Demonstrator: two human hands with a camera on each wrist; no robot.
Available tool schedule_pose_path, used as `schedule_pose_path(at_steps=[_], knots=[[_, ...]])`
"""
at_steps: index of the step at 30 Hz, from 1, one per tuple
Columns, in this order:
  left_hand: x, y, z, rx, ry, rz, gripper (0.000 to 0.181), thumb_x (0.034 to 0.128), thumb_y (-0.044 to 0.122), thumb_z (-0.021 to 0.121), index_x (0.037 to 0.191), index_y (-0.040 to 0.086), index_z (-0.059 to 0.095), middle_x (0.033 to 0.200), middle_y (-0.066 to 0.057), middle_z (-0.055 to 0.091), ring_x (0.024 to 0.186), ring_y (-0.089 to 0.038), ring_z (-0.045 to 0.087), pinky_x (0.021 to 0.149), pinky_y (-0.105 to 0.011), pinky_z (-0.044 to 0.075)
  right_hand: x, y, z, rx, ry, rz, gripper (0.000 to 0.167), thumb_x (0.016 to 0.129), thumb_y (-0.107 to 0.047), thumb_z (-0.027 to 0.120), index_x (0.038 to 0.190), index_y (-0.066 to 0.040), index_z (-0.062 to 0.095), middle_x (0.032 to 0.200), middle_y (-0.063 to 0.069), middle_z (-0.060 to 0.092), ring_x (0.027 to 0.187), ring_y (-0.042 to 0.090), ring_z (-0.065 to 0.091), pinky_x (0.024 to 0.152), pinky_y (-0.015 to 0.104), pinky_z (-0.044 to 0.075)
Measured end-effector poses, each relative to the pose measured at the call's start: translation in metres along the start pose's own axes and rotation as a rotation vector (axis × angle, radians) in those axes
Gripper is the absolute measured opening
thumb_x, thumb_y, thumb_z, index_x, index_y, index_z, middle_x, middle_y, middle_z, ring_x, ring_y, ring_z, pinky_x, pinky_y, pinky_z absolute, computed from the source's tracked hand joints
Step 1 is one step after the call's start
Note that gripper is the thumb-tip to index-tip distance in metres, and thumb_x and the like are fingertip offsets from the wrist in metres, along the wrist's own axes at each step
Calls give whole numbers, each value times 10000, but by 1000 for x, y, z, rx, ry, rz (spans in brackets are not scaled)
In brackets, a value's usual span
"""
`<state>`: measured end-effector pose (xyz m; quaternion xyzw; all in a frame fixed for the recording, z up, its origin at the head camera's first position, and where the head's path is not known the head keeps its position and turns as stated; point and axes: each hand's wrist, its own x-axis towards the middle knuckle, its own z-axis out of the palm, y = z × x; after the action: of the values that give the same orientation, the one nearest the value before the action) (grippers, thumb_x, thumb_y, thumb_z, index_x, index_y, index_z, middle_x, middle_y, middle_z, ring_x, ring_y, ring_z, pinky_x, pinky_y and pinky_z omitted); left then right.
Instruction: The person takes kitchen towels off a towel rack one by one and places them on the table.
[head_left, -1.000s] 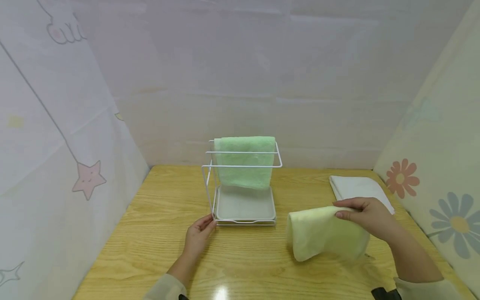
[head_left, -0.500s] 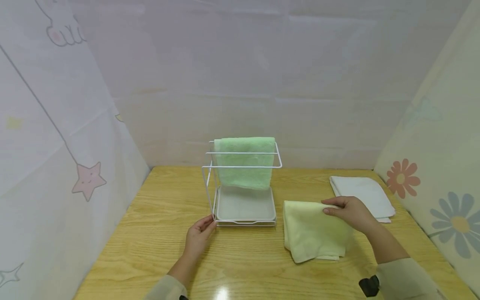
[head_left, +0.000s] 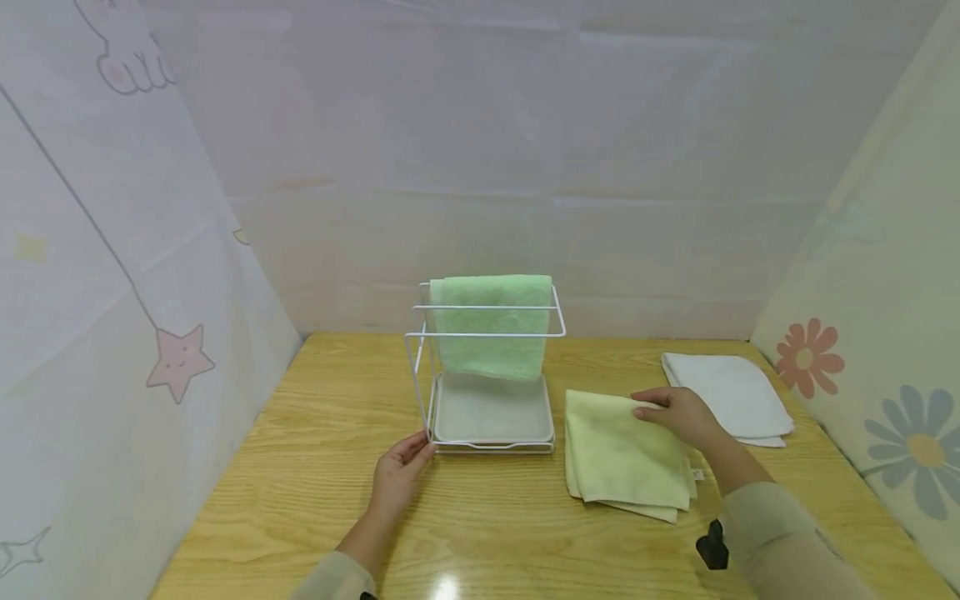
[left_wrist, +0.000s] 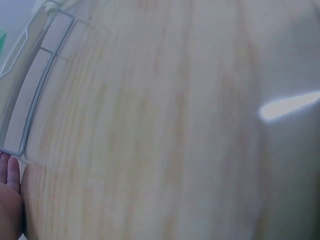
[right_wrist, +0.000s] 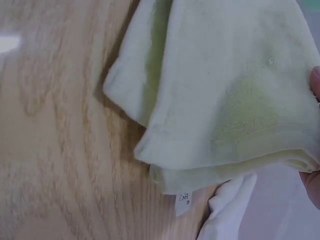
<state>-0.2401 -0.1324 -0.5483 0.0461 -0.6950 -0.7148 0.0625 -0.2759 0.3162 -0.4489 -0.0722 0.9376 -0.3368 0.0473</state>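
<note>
In the head view my right hand (head_left: pixel 678 414) pinches the upper edge of a folded yellow towel (head_left: pixel 622 454). The towel's lower part reaches down toward the table; a small white tag shows at its side in the right wrist view. My left hand (head_left: pixel 401 468) holds the front left corner of a white wire rack (head_left: pixel 483 335) between thumb and fingers. Over the rack's rear bar hangs a green towel (head_left: pixel 491 350). The two nearer bars carry nothing. A white tray (head_left: pixel 491 417) sits in the rack's base. Part of the left hand is cut off in the left wrist view.
A folded white towel (head_left: pixel 731 396) lies at the back right of the wooden table (head_left: pixel 337 400). Printed cloth walls (head_left: pixel 510 167) stand around the table's back and sides.
My right hand has carried the yellow towel left and slightly away from me, and its folds have settled flatter. The left hand and the rack have stayed in place.
</note>
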Motion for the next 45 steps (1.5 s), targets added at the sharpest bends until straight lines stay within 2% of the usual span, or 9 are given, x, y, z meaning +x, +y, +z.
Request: schedule_pose_path(at_steps=[10,15,19,25,29,33,39,42,45], knots=[[-1,4,0,0,-6,-2,360,915,30,665,1235,-116,591,1266,-291,613,932,67,630,842,-124,552,15,12,14,-32,18,44,480,936,-389,651,1299,-76,627,1358,215,586,1264,448,499,1027,600,444],[-2,1,0,25,-3,16,353,915,43,670,1221,-119,599,1248,-290,624,951,36,639,844,-141,561,21,18,16,-96,27,61,442,943,-339,653,1295,-73,629,1337,211,603,1244,449,512,1021,606,437],[-2,-2,1,23,5,12,353,911,46,676,1213,-122,602,1235,-285,634,955,16,647,840,-154,569,22,25,17,-96,31,80,451,942,-332,655,1296,-55,622,1344,222,593,1252,465,495,1033,620,413],[-3,1,1,16,1,-4,351,918,38,664,1228,-114,597,1253,-288,624,971,3,647,853,-155,564,20,33,21,-93,27,129,553,962,-396,607,1399,-69,519,1450,274,464,1288,529,419,1024,676,392],[-4,4,1,22,-4,-12,354,926,42,654,1239,-111,589,1269,-290,613,986,-6,646,867,-161,562,12,34,28,-82,14,147,650,975,-510,534,1477,-115,418,1541,251,346,1340,553,338,1032,717,358],[-5,5,1,33,2,-16,357,922,55,665,1235,-102,597,1265,-286,618,958,21,640,862,-159,563,-3,29,36,-85,32,91,725,973,-563,493,1509,-95,352,1590,242,246,1378,549,278,1047,746,311],[-5,6,0,45,8,-27,364,916,79,681,1236,-78,609,1263,-261,631,920,68,628,846,-127,552,-27,9,56,-272,115,14,712,1004,-536,442,1468,2,392,1520,369,267,1367,603,233,1059,780,233],[-5,7,1,49,5,-29,363,918,83,680,1238,-74,610,1262,-252,635,920,68,628,851,-130,551,-39,-3,70,-344,108,18,710,1016,-542,396,1473,1,384,1517,379,253,1371,613,209,1062,795,199],[-5,6,1,45,2,-29,361,917,78,679,1237,-75,611,1257,-251,638,921,60,632,849,-134,554,-54,-18,84,-341,55,41,729,1014,-563,372,1507,-27,331,1550,363,183,1398,606,138,1058,815,143]])
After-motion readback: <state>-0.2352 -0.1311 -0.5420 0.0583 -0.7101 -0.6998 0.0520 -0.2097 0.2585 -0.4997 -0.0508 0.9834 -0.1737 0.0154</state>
